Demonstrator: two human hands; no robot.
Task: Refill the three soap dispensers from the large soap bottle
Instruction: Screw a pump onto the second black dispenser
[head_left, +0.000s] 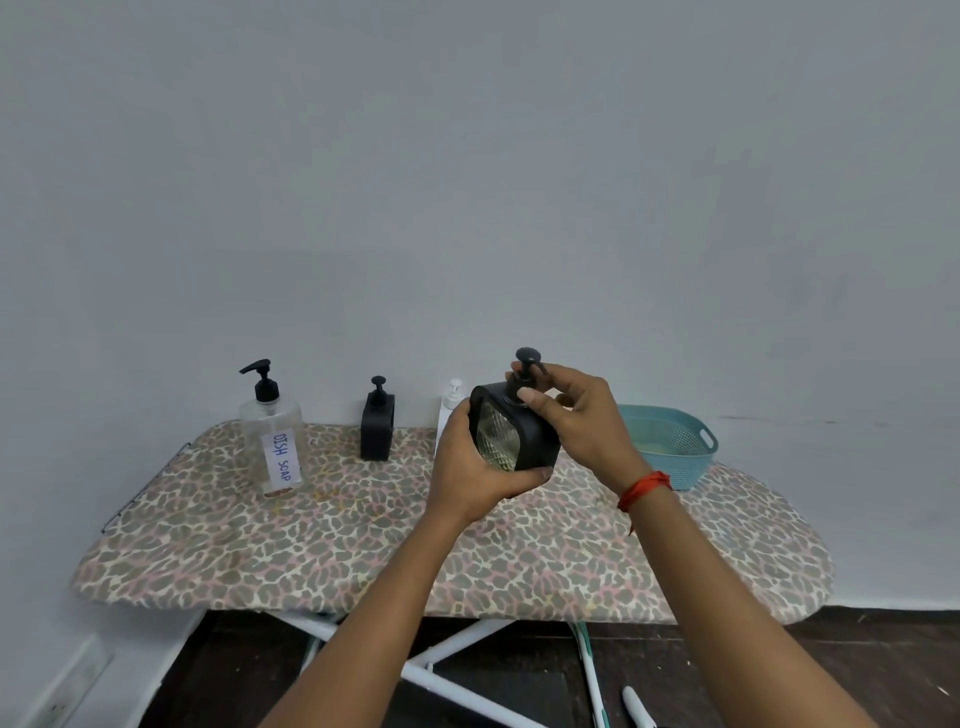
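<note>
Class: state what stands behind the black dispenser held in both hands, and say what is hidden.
Behind the held black dispenser stands a white dispenser; only its pump top and a sliver of body show. The left hand and the held dispenser cover the rest.

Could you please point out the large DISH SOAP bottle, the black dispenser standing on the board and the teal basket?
Large clear plastic DISH SOAP bottle (282, 457): head view, white label.
Black square standing dispenser (377, 436): head view, its body.
Teal plastic basket (675, 452): head view, perforated wall.
</note>
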